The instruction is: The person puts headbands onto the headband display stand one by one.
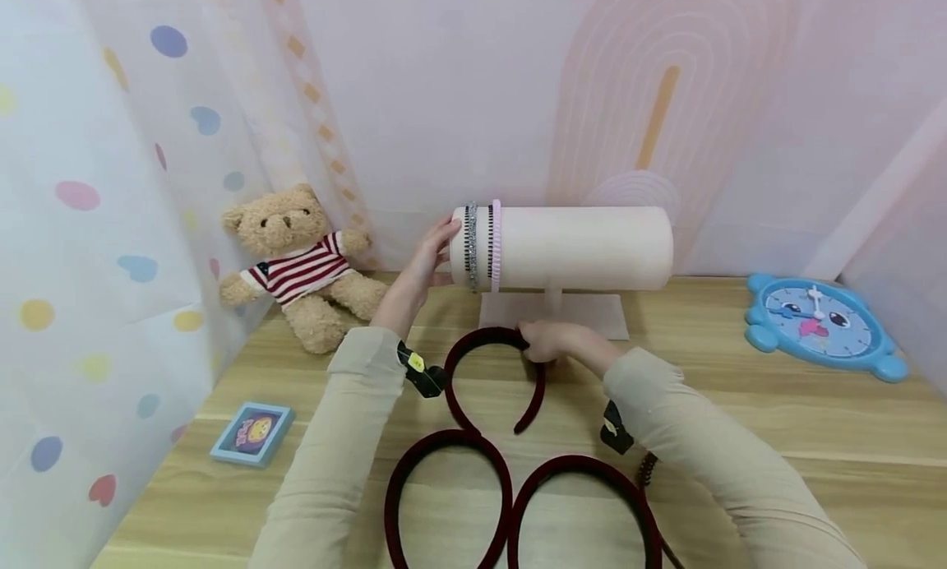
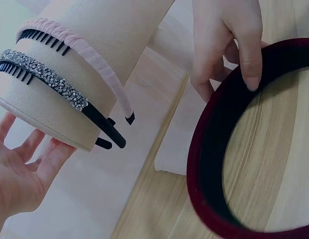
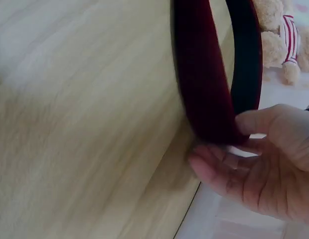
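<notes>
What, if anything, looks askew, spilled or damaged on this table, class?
Nothing looks spilled or damaged. The blue clock looks slightly askew: it sits slanted on the table, its right side nearer the camera. The dark red headband in the right hand shows no visible break.

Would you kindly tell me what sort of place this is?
Possibly a child's dressing area: a cream cylindrical headband stand, a tan plush teddy bear and a blue plastic animal-shaped clock.

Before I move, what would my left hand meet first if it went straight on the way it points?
Probably the cream display roll, at its left end; your left hand seems to touch it there, though depth is unclear.
</notes>
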Available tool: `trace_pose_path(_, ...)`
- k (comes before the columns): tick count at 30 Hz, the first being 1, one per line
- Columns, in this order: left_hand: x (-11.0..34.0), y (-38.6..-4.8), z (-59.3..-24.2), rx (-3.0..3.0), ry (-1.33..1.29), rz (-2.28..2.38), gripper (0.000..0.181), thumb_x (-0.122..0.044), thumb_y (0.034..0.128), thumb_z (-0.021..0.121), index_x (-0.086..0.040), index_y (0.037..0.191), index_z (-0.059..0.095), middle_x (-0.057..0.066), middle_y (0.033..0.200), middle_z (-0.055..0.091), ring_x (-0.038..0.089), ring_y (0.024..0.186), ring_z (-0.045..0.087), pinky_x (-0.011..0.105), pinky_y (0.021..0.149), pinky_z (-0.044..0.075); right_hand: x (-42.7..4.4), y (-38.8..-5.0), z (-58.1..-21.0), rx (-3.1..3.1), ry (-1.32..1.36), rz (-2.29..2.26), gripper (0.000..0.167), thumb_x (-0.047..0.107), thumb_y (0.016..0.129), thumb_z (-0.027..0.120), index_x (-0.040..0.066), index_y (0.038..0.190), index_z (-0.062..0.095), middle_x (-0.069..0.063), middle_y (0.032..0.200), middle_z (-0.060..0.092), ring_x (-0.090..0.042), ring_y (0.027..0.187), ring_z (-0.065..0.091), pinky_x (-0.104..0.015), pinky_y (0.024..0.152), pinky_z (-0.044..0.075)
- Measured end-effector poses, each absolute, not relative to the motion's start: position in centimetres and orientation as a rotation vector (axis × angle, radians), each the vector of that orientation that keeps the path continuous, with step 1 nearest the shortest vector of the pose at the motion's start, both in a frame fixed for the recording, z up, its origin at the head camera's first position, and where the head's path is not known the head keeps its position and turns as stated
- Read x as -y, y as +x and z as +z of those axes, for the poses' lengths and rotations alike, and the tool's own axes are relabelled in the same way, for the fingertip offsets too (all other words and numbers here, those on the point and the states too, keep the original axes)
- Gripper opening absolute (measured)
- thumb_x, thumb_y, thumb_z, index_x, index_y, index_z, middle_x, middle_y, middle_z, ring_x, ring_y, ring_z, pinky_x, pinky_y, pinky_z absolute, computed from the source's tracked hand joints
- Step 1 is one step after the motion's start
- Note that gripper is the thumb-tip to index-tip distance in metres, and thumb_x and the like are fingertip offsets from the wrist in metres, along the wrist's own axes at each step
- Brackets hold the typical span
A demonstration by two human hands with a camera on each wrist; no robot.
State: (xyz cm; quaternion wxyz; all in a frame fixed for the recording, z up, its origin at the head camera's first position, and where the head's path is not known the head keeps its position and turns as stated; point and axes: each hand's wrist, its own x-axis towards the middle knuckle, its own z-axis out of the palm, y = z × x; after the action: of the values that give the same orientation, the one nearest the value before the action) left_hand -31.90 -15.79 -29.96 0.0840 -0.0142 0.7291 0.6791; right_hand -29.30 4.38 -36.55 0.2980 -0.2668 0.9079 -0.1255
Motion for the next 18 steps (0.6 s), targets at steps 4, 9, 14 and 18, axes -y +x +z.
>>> trace_pose_path(4,15.7,-32.0,-30.2,-2.175,-0.040,2.031,0.062,-0.049,0.0886,0.041,-0.033,0.145,0.020,0.001,0.152,0.023,0.028,0.133,0.031,0.053,0.102,0.033,-5.6,-29.5,-36.3,-2.392,-0.703,-0.313,0.059,-0.001,0.090,0.038,-0.007,0.143,0.012,-0.024,0.149,0.018,-0.029,0.105,0.057,-0.036,0.086,0.050)
trace_pose_path(9,15.6,-32.2,-30.1,-2.159,-0.047,2.029,0.062,-0.047,0.0890,0.041,-0.034,0.145,0.019,0.001,0.152,0.022,0.028,0.133,0.030,0.053,0.103,0.033,-10.3,-29.9,-35.1,-2.299,-0.693,-0.360,0.064,-0.003,0.086,0.040,-0.011,0.142,0.010,-0.032,0.146,0.017,-0.015,0.070,0.063,-0.032,0.069,0.055)
trace_pose_path(14,15.6,-32.4,-30.1,-2.160,-0.041,2.035,0.062,-0.048,0.0890,0.041,-0.034,0.145,0.020,0.001,0.152,0.022,0.027,0.133,0.031,0.053,0.102,0.034,-16.9,-29.8,-33.8,-2.192,-0.533,-0.582,0.067,-0.004,0.083,0.043,-0.014,0.139,0.008,-0.041,0.137,0.021,-0.020,0.073,0.064,-0.034,0.064,0.056)
trace_pose_path(18,15.7,-32.4,-30.2,-2.161,-0.048,2.030,0.062,-0.047,0.0889,0.041,-0.034,0.145,0.018,0.000,0.152,0.022,0.026,0.132,0.032,0.051,0.102,0.035,-22.2,-29.2,-33.1,-2.129,-0.364,-0.752,0.062,-0.003,0.084,0.042,-0.016,0.135,0.010,-0.040,0.122,0.037,-0.025,0.080,0.065,-0.039,0.070,0.056)
